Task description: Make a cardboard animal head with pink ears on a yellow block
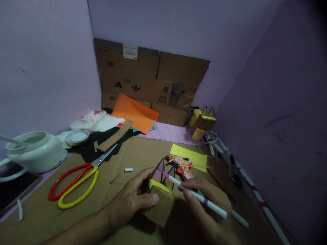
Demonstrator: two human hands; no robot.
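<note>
The small cardboard box [160, 204] sits low in the middle of the view, tipped back on the cardboard sheet [138, 153], with a yellow band [158, 185] round its top and two pointed ears [158, 172] rising above it. The left hand [133, 199] clasps it from the side, thumb pressed flat on the near face and fingers wrapped behind, which seems meant to keep it from sliding under pressure. The right hand [206, 204] pinches a white pen [204, 200] between thumb and fingers in a writing hold, shaft slanting away from the box, its purple tip touching the base of the near ear. Just beyond the pen tip lies a patterned glue gun [182, 165] on a yellow paper [196, 157], close at hand. Further out from the left hand lie a white stub [128, 169] and the scissors [76, 183] with red and yellow handles, blades shut. Far beyond both hands, by the wall, stands a second eared cardboard figure [205, 122], with an orange sheet [135, 114] leaning on a flattened carton [150, 81]
</note>
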